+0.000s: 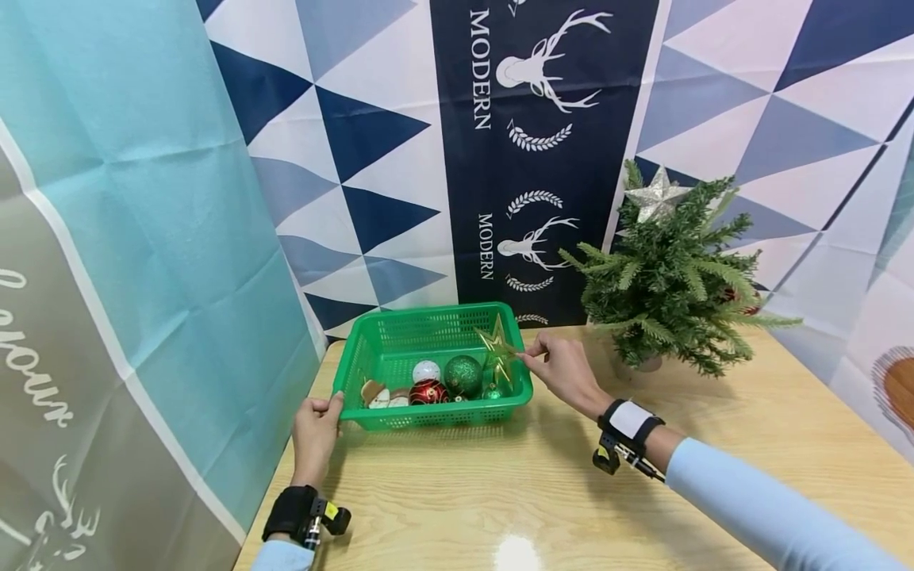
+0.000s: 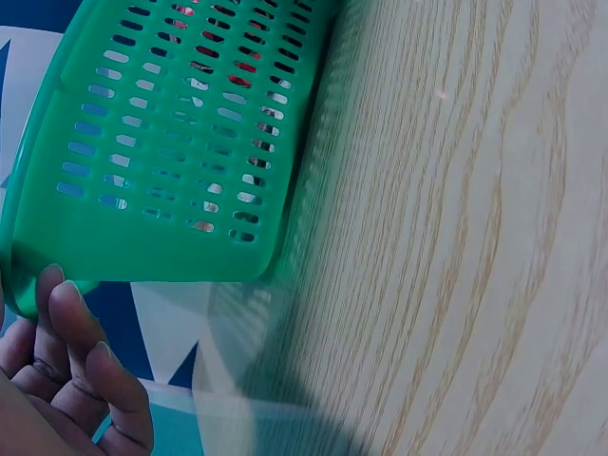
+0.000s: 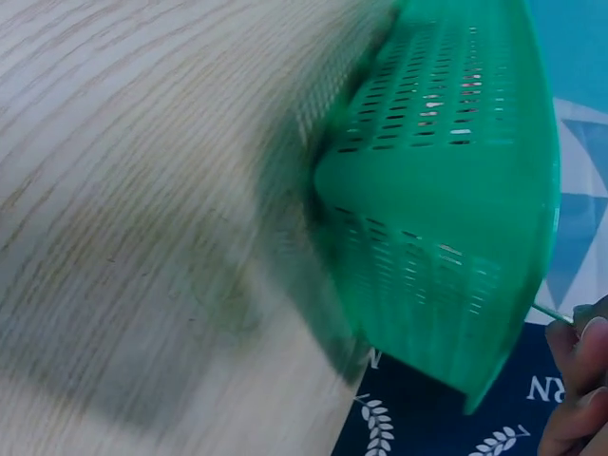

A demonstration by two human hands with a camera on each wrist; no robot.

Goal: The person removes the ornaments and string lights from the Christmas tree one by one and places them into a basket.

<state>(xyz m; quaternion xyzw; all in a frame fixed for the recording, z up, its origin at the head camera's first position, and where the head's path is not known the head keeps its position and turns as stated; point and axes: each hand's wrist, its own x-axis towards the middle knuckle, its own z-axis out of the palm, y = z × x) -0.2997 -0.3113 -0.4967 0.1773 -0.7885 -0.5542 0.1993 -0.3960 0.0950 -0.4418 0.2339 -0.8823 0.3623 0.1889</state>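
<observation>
A green perforated plastic basket (image 1: pixel 421 419) stands on the wooden table. At its front left corner, my left hand (image 1: pixel 316 432) pinches the rim; the left wrist view has those fingers (image 2: pixel 81 328) at the basket's edge. My right hand (image 1: pixel 564 369) is beside the basket's right rim and pinches one point of a gold openwork star ornament (image 1: pixel 495 342), which is over the basket's right end. Inside lie a green glitter ball (image 1: pixel 463 375), a red ball with gold lines (image 1: pixel 428 392), a white ball (image 1: pixel 426 370), a small green ball (image 1: pixel 492 392) and a snowman-like ornament (image 1: pixel 376 396).
A small artificial Christmas tree (image 1: pixel 664 270) with a silver star (image 1: pixel 657 195) on top stands at the back right of the table (image 1: pixel 457 492). Behind the table hang patterned curtains (image 1: pixel 371 143). A round brown thing (image 1: pixel 896 385) shows at the far right edge.
</observation>
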